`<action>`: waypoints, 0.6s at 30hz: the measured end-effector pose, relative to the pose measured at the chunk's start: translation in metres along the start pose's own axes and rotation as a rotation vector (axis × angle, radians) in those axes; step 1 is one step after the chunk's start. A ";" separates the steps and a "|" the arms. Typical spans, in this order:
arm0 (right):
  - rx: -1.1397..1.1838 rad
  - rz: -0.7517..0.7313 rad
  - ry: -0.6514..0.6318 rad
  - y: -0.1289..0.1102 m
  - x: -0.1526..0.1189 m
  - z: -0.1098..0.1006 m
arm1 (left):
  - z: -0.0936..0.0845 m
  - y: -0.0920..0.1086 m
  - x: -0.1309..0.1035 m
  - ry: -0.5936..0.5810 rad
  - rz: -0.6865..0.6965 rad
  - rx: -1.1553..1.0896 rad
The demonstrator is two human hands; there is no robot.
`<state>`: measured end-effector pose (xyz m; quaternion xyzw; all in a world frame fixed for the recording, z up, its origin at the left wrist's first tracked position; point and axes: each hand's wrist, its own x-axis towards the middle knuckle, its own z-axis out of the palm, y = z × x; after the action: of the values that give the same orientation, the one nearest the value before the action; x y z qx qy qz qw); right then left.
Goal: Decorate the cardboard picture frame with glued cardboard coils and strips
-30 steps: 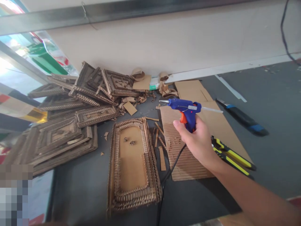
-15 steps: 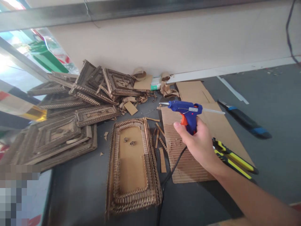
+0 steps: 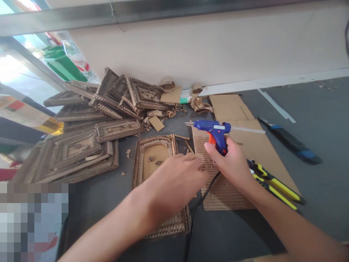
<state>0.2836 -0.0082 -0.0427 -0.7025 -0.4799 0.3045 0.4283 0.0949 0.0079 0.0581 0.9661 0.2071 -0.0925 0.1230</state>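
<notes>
Gripping the blue glue gun (image 3: 214, 126) by its handle in the right hand (image 3: 236, 163), with the thumb just below the orange trigger (image 3: 212, 139) and the nozzle pointing leftward, beyond the left hand (image 3: 177, 178). Holding that left hand bent close beside the right, with its back to the camera and the fingers curled down; hard to tell whether clenched, pinching anything, or touching the corrugated cardboard (image 3: 226, 199) near it. Partly hiding the cardboard tray (image 3: 177, 225) on the table (image 3: 98, 203) behind the left hand and wrist, with two small curled pieces (image 3: 157, 163) in it just beyond the knuckles. Trailing a black cord (image 3: 209, 191) down between both hands.

Brought the left hand into view since half a second ago, covering much of the tray and most of the loose strips (image 3: 189, 146) beside it. Kept the same right-hand hold on the handle.

Bearing a pale label (image 3: 219, 127) on the gun's body above the right hand, in print too small to read; likewise illegible on the green-and-white tube (image 3: 184, 100) beyond both hands.
</notes>
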 end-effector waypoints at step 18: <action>-0.400 -0.123 -0.020 -0.002 0.000 -0.003 | 0.029 -0.001 0.026 -0.063 0.042 0.102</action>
<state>0.2849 -0.0088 -0.0399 -0.7399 -0.5771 0.1831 0.2933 0.1138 0.0101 0.0241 0.9719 0.1778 -0.1306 0.0821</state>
